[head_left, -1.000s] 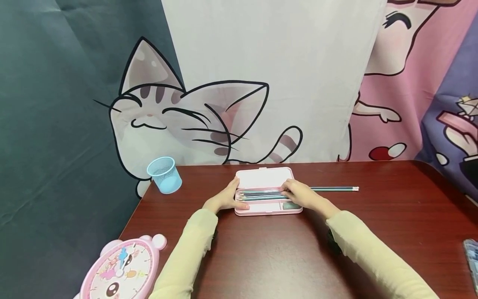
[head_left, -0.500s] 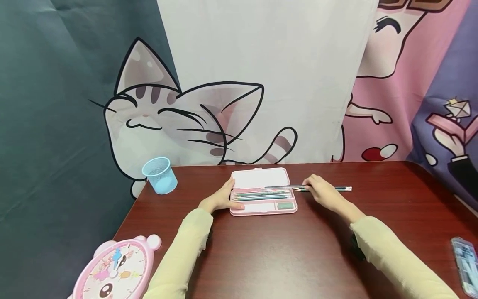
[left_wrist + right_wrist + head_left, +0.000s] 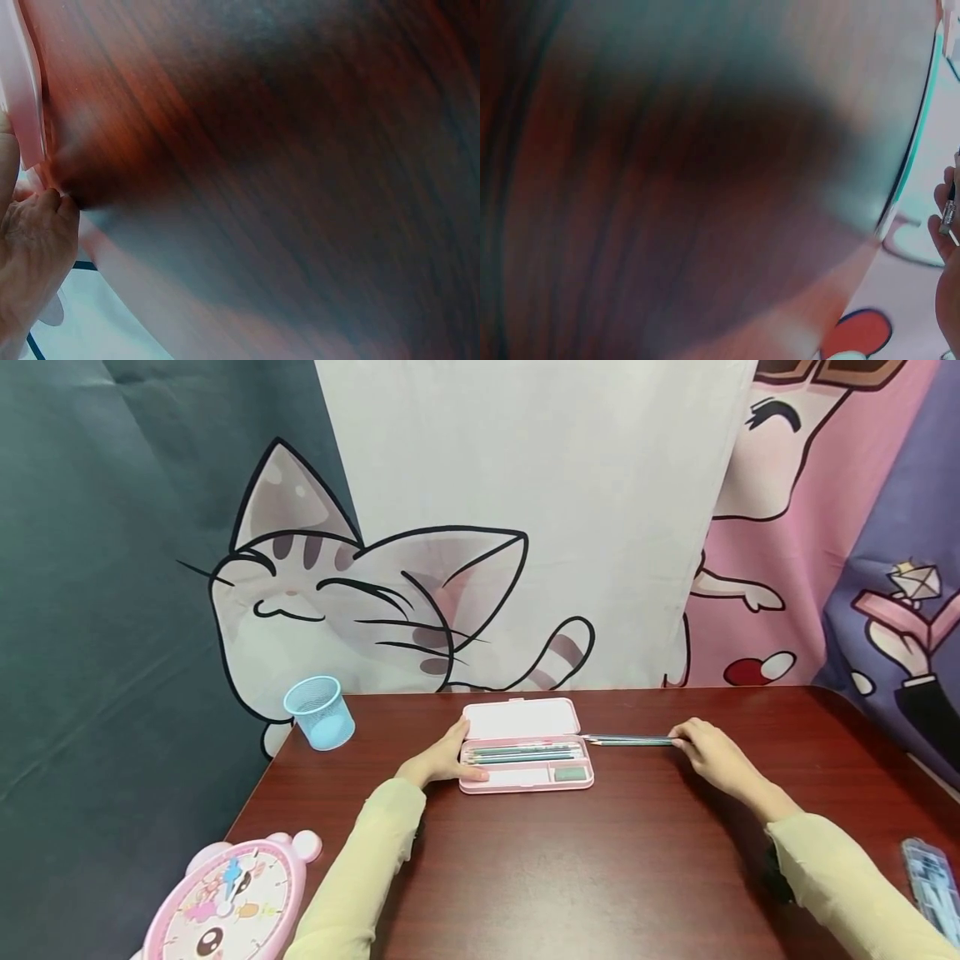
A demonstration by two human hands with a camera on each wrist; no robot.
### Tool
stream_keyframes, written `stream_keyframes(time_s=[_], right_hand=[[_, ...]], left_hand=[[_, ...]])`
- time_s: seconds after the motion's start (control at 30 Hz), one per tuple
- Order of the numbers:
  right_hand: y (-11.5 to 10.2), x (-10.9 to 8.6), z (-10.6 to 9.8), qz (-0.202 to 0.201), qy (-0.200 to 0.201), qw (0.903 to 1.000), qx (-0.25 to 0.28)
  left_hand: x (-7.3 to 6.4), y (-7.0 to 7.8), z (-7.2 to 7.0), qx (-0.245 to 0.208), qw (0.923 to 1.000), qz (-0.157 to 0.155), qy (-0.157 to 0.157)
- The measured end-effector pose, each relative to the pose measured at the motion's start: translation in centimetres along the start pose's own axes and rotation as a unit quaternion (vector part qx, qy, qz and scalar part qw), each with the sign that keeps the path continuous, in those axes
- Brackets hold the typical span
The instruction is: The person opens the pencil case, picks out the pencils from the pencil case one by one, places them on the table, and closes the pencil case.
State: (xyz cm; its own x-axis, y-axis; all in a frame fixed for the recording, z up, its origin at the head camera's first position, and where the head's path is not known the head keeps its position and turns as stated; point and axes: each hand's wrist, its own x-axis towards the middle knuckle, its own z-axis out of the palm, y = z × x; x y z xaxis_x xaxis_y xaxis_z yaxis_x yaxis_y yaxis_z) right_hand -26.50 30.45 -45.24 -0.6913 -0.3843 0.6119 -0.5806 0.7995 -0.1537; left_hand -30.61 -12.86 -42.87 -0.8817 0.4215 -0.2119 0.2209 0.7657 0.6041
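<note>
Brown table (image 3: 585,868). On it, pencil case (image 3: 523,719): judged light, rigid, best braced at one end; pink, open. Left hand (image 3: 435,762) grips its left end. Right hand (image 3: 708,755) pinches pencil (image 3: 947,216) right of case: likely light, stiff, rolls easily; hold near end; slim, dark.

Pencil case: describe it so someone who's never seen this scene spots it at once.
On the dark red-brown table, go toward the far edge, below the cat printed on the backdrop. There the left hand grips the left end of the pencil case. It is a flat, open pink box with pencils inside, unlike the round pink clock and blue cup.
</note>
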Motion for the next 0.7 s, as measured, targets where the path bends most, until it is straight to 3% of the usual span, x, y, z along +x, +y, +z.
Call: stream_keyframes(time_s=[0.1,0.33,0.7], right_hand=[[1.0,-0.7,-0.4,-0.008,0.007,0.9998,-0.015],[2.1,-1.5,-0.2,-0.017,-0.020,0.9994,-0.022],[2.0,0.1,-0.2,0.016,-0.036,0.9991,-0.017]], left_hand=[[0.1,0.0,0.0,0.002,1.0000,0.001,0.000],[0.0,-0.1,0.1,0.000,1.0000,-0.008,0.003],[0.0,-0.1,-0.1,0.007,0.9999,-0.011,-0.002]])
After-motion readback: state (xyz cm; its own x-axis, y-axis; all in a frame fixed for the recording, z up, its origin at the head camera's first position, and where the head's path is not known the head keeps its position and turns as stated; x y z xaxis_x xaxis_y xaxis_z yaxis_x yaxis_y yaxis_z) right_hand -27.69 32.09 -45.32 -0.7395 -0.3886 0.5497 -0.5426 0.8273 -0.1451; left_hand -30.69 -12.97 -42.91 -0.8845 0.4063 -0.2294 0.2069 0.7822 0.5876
